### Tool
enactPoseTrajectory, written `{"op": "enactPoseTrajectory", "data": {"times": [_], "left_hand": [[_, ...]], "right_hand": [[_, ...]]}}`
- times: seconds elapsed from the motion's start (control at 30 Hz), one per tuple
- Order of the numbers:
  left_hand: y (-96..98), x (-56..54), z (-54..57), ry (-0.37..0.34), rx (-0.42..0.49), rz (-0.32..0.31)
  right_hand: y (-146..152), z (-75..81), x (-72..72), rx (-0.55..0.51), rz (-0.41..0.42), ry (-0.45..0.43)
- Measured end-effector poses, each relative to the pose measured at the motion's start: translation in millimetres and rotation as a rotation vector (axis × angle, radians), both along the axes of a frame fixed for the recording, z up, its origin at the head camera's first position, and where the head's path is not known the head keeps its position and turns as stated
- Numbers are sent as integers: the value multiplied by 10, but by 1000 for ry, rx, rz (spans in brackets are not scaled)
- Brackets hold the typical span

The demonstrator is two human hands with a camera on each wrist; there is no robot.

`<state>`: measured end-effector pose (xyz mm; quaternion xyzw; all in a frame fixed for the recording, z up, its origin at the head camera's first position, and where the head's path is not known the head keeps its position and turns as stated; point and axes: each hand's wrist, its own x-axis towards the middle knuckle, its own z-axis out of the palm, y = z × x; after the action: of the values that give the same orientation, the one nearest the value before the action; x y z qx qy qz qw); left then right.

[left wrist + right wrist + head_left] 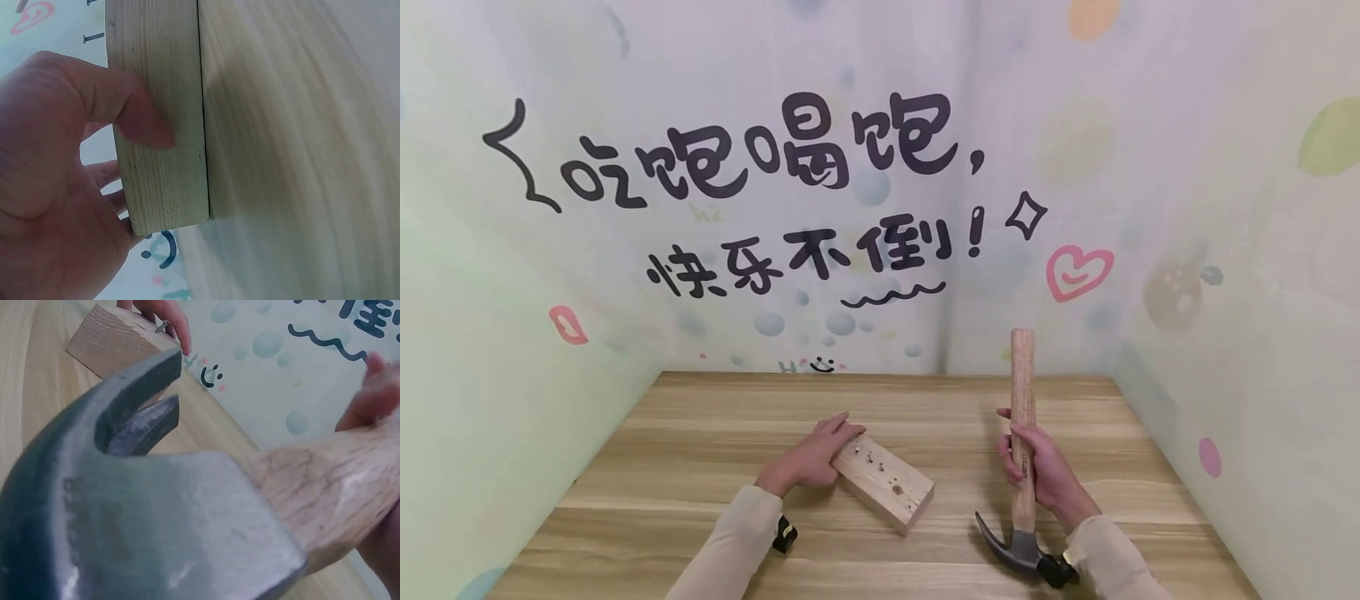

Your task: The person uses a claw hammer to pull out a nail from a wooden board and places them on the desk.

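A pale wooden block (891, 492) lies at a slant on the table, with several nails (870, 457) standing up from its top face. My left hand (808, 458) holds the block's far left end; in the left wrist view the thumb (144, 115) presses one long side and the other fingers reach behind. Right of the block, my right hand (1047, 471) grips a claw hammer (1023, 371) midway along its wooden handle. The handle points up and away, and the metal head (169, 519) hangs low near my right wrist, its claw curving toward the block.
A wood-grain table (700, 433) carries everything. Pale printed walls (850, 50) with dark lettering close in its back and both sides. Each wrist wears a small black device (785, 535) at the sleeve's end.
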<state>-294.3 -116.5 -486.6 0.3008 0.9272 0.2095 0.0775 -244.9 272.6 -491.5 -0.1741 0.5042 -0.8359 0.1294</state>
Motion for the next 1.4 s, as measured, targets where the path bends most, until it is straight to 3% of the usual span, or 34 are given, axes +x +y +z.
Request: {"op": "enactPoseTrajectory", "data": {"times": [0.13,0.23,0.43,0.53,0.63,0.97,1.23,1.4], "left_hand": [[44,-17,11,-50,35,-9],[54,-46,13,-56,102,25],[131,-119,11,-41,244,217],[194,-141,-8,-28,207,328],[250,-156,-47,12,124,381],[367,-177,-150,51,91,414],[446,-149,-141,68,108,359],[522,-166,-165,72,101,335]], "right_hand": [[-11,-1,17,26,-45,-65],[-14,13,28,42,-74,-87],[-16,51,54,78,-97,-84],[-25,74,71,95,-111,-87],[-51,112,89,114,-137,-95],[-284,450,100,208,-288,-8],[-632,774,68,298,-297,77],[-878,862,44,357,-290,91]]}}
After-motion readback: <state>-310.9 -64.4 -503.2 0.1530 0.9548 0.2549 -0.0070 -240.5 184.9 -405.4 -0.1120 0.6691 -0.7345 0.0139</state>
